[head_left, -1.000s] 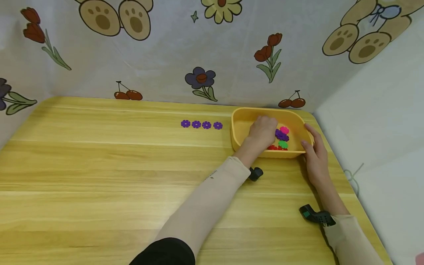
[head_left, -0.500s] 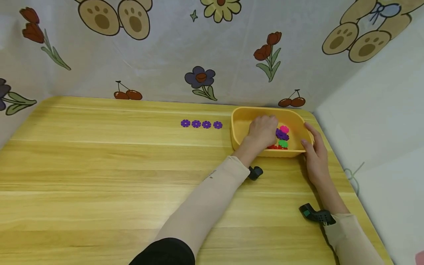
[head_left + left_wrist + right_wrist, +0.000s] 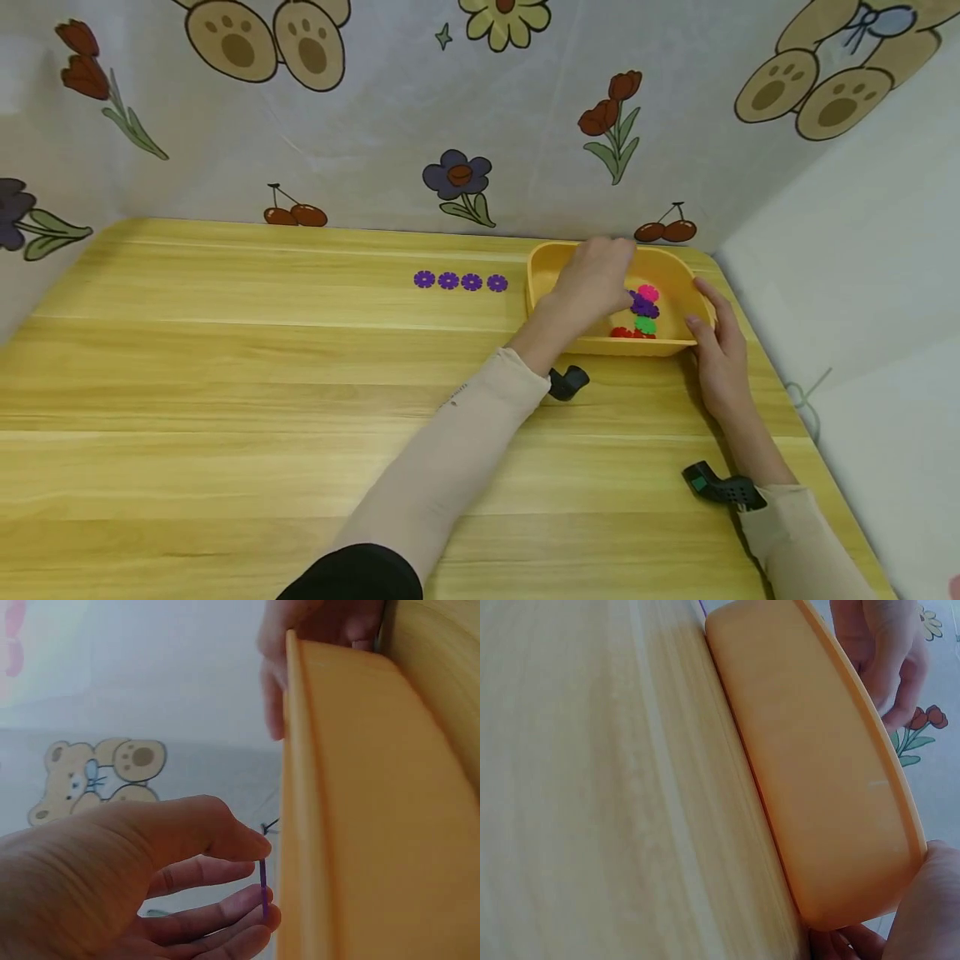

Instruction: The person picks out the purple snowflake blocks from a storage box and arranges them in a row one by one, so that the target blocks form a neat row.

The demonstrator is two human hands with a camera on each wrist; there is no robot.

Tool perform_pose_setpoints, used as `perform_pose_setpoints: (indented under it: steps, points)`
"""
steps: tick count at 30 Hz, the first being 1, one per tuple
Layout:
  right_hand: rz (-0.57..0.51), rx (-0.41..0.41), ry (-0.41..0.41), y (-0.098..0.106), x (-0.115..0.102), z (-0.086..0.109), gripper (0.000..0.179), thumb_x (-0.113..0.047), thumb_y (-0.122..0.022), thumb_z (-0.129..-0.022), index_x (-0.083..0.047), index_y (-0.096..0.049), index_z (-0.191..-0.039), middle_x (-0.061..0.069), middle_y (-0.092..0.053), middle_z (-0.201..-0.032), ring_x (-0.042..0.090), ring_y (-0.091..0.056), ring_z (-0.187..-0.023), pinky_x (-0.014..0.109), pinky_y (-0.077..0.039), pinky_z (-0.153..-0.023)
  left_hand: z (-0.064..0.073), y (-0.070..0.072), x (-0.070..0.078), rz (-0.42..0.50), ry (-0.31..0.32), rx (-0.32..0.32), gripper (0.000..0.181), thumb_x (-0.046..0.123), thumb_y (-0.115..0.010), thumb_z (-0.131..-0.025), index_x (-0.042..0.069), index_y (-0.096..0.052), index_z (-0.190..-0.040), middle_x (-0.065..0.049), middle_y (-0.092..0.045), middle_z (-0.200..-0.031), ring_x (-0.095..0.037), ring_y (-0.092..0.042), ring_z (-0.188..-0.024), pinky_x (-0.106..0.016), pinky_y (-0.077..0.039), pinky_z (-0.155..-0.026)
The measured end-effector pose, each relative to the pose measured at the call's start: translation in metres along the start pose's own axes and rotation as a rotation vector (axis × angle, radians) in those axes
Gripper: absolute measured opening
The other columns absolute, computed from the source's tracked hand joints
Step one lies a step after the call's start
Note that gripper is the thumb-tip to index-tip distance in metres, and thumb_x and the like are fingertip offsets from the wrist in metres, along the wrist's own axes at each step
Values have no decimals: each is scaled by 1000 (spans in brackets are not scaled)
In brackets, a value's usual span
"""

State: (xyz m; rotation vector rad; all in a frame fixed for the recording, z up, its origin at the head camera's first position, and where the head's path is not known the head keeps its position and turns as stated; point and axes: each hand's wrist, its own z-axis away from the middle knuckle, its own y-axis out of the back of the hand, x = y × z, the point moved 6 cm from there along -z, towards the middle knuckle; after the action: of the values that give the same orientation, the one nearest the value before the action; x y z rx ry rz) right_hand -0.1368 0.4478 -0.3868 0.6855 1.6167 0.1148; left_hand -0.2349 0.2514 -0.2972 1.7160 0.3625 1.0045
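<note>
My left hand (image 3: 592, 282) is over the yellow plastic bin (image 3: 652, 346). In the left wrist view its thumb and fingers pinch a thin purple notched disc (image 3: 264, 889), seen edge-on beside the bin's rim. At the bin's right end, my right hand (image 3: 722, 362) grips the wall, thumb on the near rim. Inside the bin lie loose flower-shaped discs: a pink disc (image 3: 648, 292), purple discs (image 3: 643, 307), a green disc (image 3: 645, 325) and red discs (image 3: 633, 333). The left hand hides part of the bin's floor in the head view.
Several purple discs (image 3: 472, 282) lie in a row on the wooden table (image 3: 225, 400), left of the bin. A patterned wall covering (image 3: 360, 150) rises behind the table, and a white surface (image 3: 862, 292) borders its right edge.
My left hand has risen from the bin's floor and drawn slightly back left, with a purple disc between its fingers. The right hand keeps its grip on the bin.
</note>
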Motion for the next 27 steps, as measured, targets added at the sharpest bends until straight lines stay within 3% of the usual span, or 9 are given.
perform_pose_setpoints:
  steps: [7,14,21,27]
  points:
    - [56,9,21,2,-3,1,51,-24,-44,-113,-28,-38,-164,-3,-31,-171,7,-29,-150,5,-37,-103,13,29,-24,-5,4,27,18,18,-77,-92,13,-62,-100,2,-57,-96,-15,-51,-92,-26,-42,-77]
    - [36,-11,0,0,0,2,52,-23,-41,-113,-28,-37,-165,-1,-28,-172,9,-32,-147,3,-41,-96,25,52,-60,60,20,47,15,14,-75,-92,12,-65,-103,1,-61,-98,-17,-53,-92,-27,-43,-76]
    - [17,-8,8,-1,-2,2,51,-22,-42,-113,-27,-37,-164,-1,-29,-172,11,-36,-147,4,-43,-97,45,80,-114,71,71,115,13,9,-74,-89,10,-67,-100,-3,-64,-96,-20,-55,-88,-32,-46,-77]
    - [1,-14,8,-1,-2,3,52,-21,-41,-114,-27,-37,-165,-2,-28,-173,13,-37,-147,4,-44,-95,67,92,-165,72,125,95,15,7,-72,-91,6,-70,-106,-9,-66,-102,-26,-57,-90,-40,-50,-80]
